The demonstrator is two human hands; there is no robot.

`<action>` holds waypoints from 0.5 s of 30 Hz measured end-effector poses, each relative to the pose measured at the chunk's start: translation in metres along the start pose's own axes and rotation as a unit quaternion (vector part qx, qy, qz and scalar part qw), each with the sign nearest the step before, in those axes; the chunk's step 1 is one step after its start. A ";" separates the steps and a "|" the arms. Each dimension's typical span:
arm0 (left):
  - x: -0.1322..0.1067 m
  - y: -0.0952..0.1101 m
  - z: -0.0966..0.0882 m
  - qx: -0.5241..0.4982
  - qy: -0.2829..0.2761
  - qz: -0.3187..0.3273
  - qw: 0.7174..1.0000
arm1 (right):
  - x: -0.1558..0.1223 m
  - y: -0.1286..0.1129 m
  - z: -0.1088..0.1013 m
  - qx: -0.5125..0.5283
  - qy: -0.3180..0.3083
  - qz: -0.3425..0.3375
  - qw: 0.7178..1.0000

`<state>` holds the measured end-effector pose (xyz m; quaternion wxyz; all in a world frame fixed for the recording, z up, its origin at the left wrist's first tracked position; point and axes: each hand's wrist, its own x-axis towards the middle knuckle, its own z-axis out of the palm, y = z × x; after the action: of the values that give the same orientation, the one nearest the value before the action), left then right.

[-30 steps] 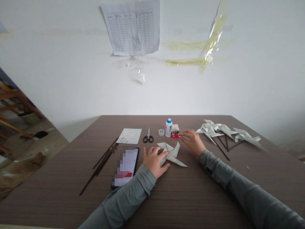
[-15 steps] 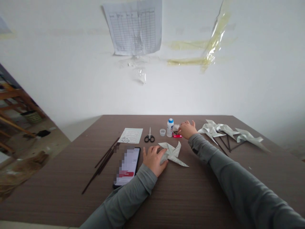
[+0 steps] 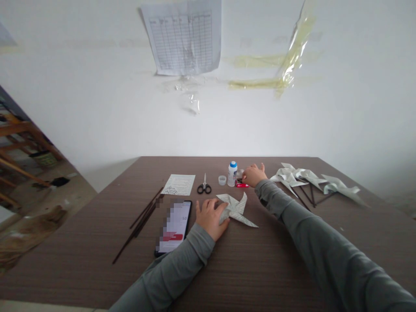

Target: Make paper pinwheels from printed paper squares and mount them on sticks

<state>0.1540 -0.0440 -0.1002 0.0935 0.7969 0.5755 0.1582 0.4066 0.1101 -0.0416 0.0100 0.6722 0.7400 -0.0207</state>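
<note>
My left hand (image 3: 210, 218) lies flat with fingers spread on the left part of a folded paper pinwheel (image 3: 238, 209) in the middle of the brown table (image 3: 247, 264). My right hand (image 3: 253, 174) reaches far across to a small red box (image 3: 241, 183) beside a white glue bottle with a blue cap (image 3: 232, 173). Its fingers curl into a pinch over the box's open top; what they hold is hidden.
Black scissors (image 3: 204, 185), a printed paper sheet (image 3: 178, 184) and a small clear cap (image 3: 222, 180) lie at the back. A phone (image 3: 173, 226) and several thin dark sticks (image 3: 139, 221) are at the left. Finished pinwheels on sticks (image 3: 308, 181) lie at the right.
My right hand has moved from the table beside the box up and forward over the red box, its fingers closing into a pinch. The left hand stays on the pinwheel.
</note>
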 end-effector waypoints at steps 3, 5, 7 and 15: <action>0.000 -0.001 0.000 -0.004 -0.010 -0.001 1.000 | 0.000 0.005 0.002 0.027 0.012 -0.003 1.000; 0.000 -0.002 -0.001 -0.011 -0.018 -0.001 1.000 | -0.002 0.010 0.004 0.050 0.027 -0.006 0.998; 0.001 -0.003 -0.001 -0.016 -0.019 -0.002 1.000 | -0.003 0.016 0.006 0.076 0.048 -0.010 0.996; 0.000 -0.002 0.005 -0.028 0.013 0.003 1.000 | -0.012 0.034 0.025 0.190 0.176 -0.044 0.965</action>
<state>0.1537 -0.0434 -0.1057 0.1079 0.7932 0.5699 0.1854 0.4412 0.1004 -0.0665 -0.2492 0.6218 0.7413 -0.0427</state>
